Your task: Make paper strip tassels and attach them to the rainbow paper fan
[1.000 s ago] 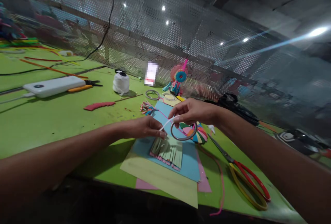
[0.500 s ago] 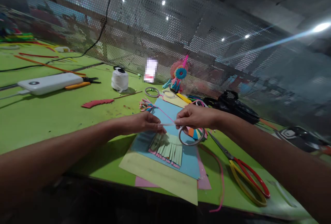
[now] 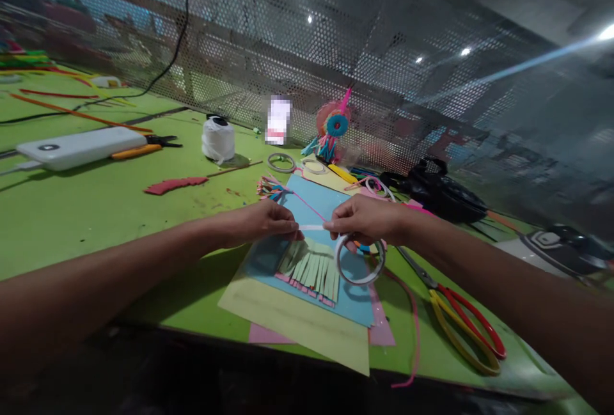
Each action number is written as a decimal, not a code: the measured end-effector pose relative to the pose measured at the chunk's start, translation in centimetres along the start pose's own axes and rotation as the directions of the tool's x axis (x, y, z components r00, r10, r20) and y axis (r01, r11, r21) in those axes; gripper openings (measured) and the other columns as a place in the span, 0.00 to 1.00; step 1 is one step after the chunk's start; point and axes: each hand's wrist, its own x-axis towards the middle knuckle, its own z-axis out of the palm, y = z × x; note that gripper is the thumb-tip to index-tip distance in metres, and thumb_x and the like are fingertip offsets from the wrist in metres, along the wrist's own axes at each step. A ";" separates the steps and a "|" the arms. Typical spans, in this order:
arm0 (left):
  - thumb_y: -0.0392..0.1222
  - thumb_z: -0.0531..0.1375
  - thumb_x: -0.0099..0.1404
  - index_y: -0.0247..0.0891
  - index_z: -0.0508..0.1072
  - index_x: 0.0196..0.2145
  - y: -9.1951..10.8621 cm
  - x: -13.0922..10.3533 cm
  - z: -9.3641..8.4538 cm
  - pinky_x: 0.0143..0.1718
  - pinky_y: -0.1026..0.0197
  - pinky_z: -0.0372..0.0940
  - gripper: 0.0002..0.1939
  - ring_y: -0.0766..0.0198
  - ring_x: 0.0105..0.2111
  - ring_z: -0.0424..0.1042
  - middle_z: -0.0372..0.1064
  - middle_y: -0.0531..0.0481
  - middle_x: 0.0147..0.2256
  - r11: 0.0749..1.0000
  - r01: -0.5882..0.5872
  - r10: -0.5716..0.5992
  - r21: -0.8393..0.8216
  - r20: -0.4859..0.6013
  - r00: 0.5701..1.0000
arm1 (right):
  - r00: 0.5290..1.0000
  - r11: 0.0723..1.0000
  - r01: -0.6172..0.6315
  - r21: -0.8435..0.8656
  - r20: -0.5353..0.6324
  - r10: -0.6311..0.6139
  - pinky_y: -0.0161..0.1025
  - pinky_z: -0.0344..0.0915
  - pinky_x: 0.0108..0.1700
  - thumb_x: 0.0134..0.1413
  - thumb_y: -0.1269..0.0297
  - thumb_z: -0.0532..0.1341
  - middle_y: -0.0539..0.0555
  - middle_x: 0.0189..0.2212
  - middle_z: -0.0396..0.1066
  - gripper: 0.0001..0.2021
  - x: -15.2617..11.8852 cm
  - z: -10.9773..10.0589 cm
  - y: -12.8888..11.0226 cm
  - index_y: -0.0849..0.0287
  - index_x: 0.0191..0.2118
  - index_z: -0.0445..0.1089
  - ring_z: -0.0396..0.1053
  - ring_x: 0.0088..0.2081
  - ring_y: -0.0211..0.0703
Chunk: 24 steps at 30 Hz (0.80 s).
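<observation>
A short strip of whitish tape [image 3: 311, 227] is stretched between my two hands above blue paper [image 3: 307, 194]. My left hand [image 3: 275, 220] pinches its left end. The other end is pinched by my right hand [image 3: 357, 215], and a tape roll [image 3: 340, 265] hangs from those fingers. Just below lies a pale green fringed paper [image 3: 314, 268] with pink tips, on the blue sheet. Yellow paper [image 3: 297, 322] and pink paper show beneath. A multicoloured tassel [image 3: 272, 188] with a pink string rests at the blue sheet's upper left.
Scissors [image 3: 460, 319] lie at the right beside a pink strip [image 3: 415, 319]. Farther back are a white thread spool [image 3: 218, 140], a paper ornament [image 3: 336, 124], a lit phone [image 3: 278, 121] and a black bag [image 3: 441, 194]. Pliers and a white power bank [image 3: 86, 146] are at left.
The tape strip is seen more flatly between my hands, and the hanging roll has dropped slightly and shifted right. The camera view has moved a little.
</observation>
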 end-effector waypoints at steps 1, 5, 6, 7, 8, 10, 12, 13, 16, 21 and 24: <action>0.52 0.58 0.58 0.35 0.77 0.30 -0.2 0.2 0.1 0.34 0.62 0.60 0.17 0.62 0.31 0.69 0.75 0.47 0.32 1.000 0.030 -0.030 0.004 -0.034 0.999 | 1.000 1.000 -0.010 0.023 0.005 0.010 0.28 0.42 0.14 0.42 0.48 0.65 0.46 0.10 0.63 0.20 0.0 0.2 0.2 0.63 0.25 0.66 0.47 0.11 0.25; 0.52 0.61 0.53 0.34 0.77 0.27 -0.4 1.1 0.8 0.27 0.65 0.58 0.16 0.64 0.25 0.67 0.74 0.48 0.25 0.986 0.165 -0.161 0.013 -0.146 0.976 | 0.999 0.996 -0.043 0.077 0.028 0.041 0.28 0.43 0.13 0.43 0.48 0.64 0.46 0.10 0.63 0.20 0.3 0.7 1.2 0.63 0.24 0.65 0.47 0.10 0.26; 0.51 0.62 0.51 0.34 0.77 0.26 -0.4 1.2 0.9 0.26 0.65 0.57 0.15 0.65 0.24 0.66 0.73 0.49 0.24 0.982 0.187 -0.182 0.015 -0.168 0.969 | 0.998 0.995 -0.054 0.085 0.032 0.052 0.28 0.43 0.12 0.43 0.49 0.64 0.46 0.10 0.63 0.19 0.4 0.8 1.4 0.62 0.23 0.65 0.47 0.10 0.26; 0.51 0.63 0.50 0.34 0.77 0.24 -0.3 1.3 1.1 0.26 0.65 0.56 0.15 0.65 0.24 0.66 0.72 0.50 0.23 0.979 0.203 -0.196 0.016 -0.189 0.962 | 0.997 0.993 -0.067 0.095 0.036 0.063 0.29 0.43 0.12 0.44 0.49 0.64 0.46 0.10 0.63 0.19 0.5 1.0 1.7 0.62 0.22 0.64 0.47 0.10 0.26; 0.50 0.64 0.48 0.34 0.76 0.23 -0.4 1.4 1.3 0.25 0.65 0.56 0.14 0.66 0.23 0.65 0.71 0.50 0.22 0.977 0.211 -0.203 0.017 -0.214 0.955 | 0.996 0.991 -0.077 0.108 0.040 0.074 0.28 0.43 0.12 0.44 0.50 0.64 0.46 0.09 0.63 0.19 0.7 1.1 1.9 0.62 0.21 0.63 0.47 0.09 0.26; 0.49 0.64 0.47 0.34 0.75 0.22 -0.6 1.6 1.7 0.24 0.65 0.56 0.14 0.67 0.21 0.64 0.70 0.51 0.20 0.976 0.216 -0.204 0.021 -0.259 0.944 | 0.994 0.985 -0.099 0.144 0.052 0.093 0.28 0.41 0.11 0.44 0.50 0.64 0.45 0.09 0.63 0.19 1.0 1.3 2.6 0.61 0.20 0.61 0.45 0.09 0.26; 0.48 0.64 0.47 0.34 0.74 0.22 -1.0 1.7 2.1 0.23 0.65 0.56 0.13 0.67 0.20 0.63 0.69 0.52 0.19 0.979 0.204 -0.190 0.016 -0.294 0.937 | 0.993 0.977 -0.113 0.180 0.064 0.103 0.28 0.40 0.11 0.44 0.50 0.64 0.46 0.09 0.64 0.20 1.5 1.5 3.3 0.61 0.19 0.60 0.43 0.09 0.25; 0.48 0.64 0.48 0.35 0.73 0.22 -1.2 1.7 2.3 0.23 0.65 0.56 0.12 0.67 0.20 0.64 0.69 0.53 0.18 0.982 0.189 -0.178 0.008 -0.302 0.937 | 0.992 0.975 -0.115 0.191 0.068 0.103 0.28 0.39 0.11 0.45 0.50 0.63 0.46 0.09 0.64 0.20 1.7 1.6 3.7 0.61 0.19 0.60 0.43 0.08 0.25; 0.47 0.63 0.49 0.35 0.72 0.22 -1.7 1.7 2.6 0.22 0.65 0.57 0.11 0.67 0.19 0.64 0.67 0.54 0.18 0.991 0.131 -0.117 0.022 -0.326 0.938 | 0.992 0.974 -0.112 0.195 0.081 0.098 0.28 0.40 0.10 0.46 0.49 0.62 0.46 0.10 0.65 0.20 2.1 1.7 4.5 0.61 0.20 0.61 0.43 0.08 0.25; 0.44 0.61 0.51 0.35 0.75 0.24 -0.9 1.9 2.3 0.28 0.64 0.59 0.09 0.64 0.26 0.67 0.70 0.51 0.23 0.959 0.077 0.027 0.274 -0.359 0.933 | 0.992 0.976 -0.094 0.198 0.107 0.074 0.28 0.41 0.10 0.44 0.49 0.63 0.46 0.09 0.64 0.20 2.2 1.7 5.0 0.61 0.20 0.61 0.44 0.08 0.26; 0.41 0.59 0.53 0.34 0.76 0.26 0.0 2.2 1.9 0.30 0.64 0.59 0.08 0.63 0.29 0.67 0.71 0.50 0.25 0.897 0.137 -0.018 0.420 -0.276 0.961 | 0.993 0.978 -0.089 0.189 0.095 0.072 0.28 0.41 0.11 0.46 0.51 0.63 0.46 0.09 0.64 0.19 2.1 1.7 5.0 0.61 0.20 0.61 0.45 0.08 0.25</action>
